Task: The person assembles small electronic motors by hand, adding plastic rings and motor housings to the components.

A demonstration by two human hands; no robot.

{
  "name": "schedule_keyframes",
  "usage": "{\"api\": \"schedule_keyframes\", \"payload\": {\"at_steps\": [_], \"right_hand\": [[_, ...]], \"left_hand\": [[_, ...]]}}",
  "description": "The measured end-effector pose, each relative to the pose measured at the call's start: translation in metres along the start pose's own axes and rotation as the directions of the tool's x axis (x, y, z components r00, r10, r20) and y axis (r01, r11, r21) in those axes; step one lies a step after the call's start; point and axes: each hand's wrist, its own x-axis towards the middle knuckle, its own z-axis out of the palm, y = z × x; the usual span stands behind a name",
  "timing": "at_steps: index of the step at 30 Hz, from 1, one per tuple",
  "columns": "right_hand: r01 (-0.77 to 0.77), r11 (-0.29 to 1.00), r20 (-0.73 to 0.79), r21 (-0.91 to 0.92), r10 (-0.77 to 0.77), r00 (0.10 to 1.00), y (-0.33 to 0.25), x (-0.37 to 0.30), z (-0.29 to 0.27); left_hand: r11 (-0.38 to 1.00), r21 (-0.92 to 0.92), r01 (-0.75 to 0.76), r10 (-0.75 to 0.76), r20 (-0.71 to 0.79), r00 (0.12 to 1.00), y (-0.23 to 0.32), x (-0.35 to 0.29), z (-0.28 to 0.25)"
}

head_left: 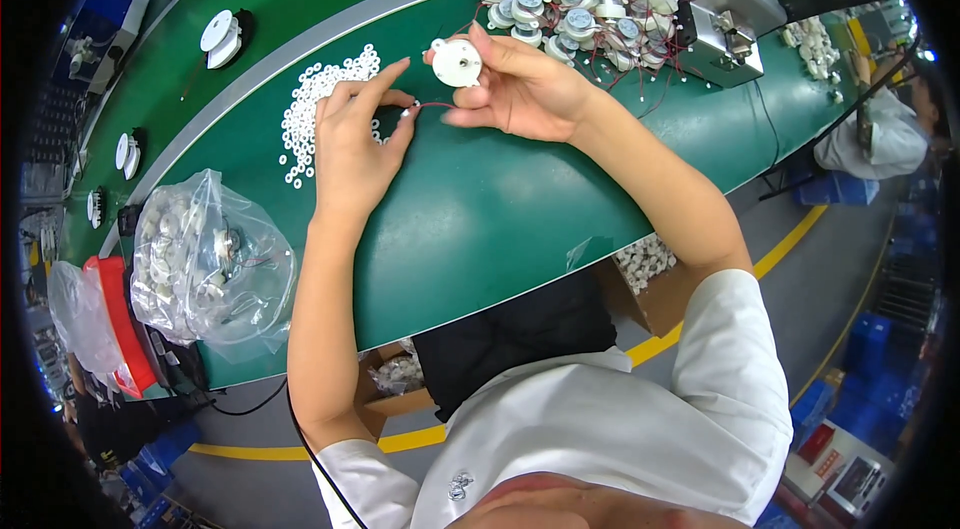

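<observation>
Over the green table, my right hand (540,89) grips a round white part (456,63) with a small dark hole in its face, which looks like a small motor housing. A thin red wire (436,106) runs from beside that hand to my left hand (350,144). There the thumb and index finger pinch the wire's end, where a tiny white tip shows. Just beyond my left hand lies a spread of small white rings (322,94). Past my right hand is a heap of white and silver round motors (575,14) with red wires.
A metal box-shaped device (728,41) stands right of the heap. At the left sit a clear plastic bag of parts (205,264) and a red bin (122,324). Beyond a grey rail, a green belt carries white round parts (220,37). Cardboard boxes (665,294) are below the table edge.
</observation>
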Motion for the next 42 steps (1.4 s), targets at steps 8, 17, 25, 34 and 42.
{"api": "schedule_keyframes", "payload": {"at_steps": [8,17,25,34,42], "right_hand": [[-0.079,0.353,-0.166,-0.932,-0.225,0.960,-0.002,-0.003,-0.004],[-0.165,0.080,-0.181,-0.983,-0.280,0.943,0.002,0.011,0.007],[-0.067,-0.065,-0.040,-0.996,-0.350,0.936,0.003,0.017,0.006],[-0.094,-0.064,-0.066,-0.993,-0.352,0.934,0.005,0.016,0.011],[-0.012,-0.095,0.026,-0.995,-0.383,0.923,0.012,0.013,0.008]], "left_hand": [[0.995,-0.080,0.059,-0.060,-0.008,0.998,0.014,-0.001,0.014],[0.973,-0.173,0.155,-0.151,0.038,0.988,0.014,-0.010,-0.001],[0.996,-0.081,0.031,-0.029,0.024,0.999,0.014,-0.009,-0.003],[0.989,-0.146,-0.023,0.022,-0.008,1.000,0.010,-0.010,0.003],[0.998,-0.032,-0.059,0.061,0.062,0.996,0.018,-0.007,-0.004]]}}
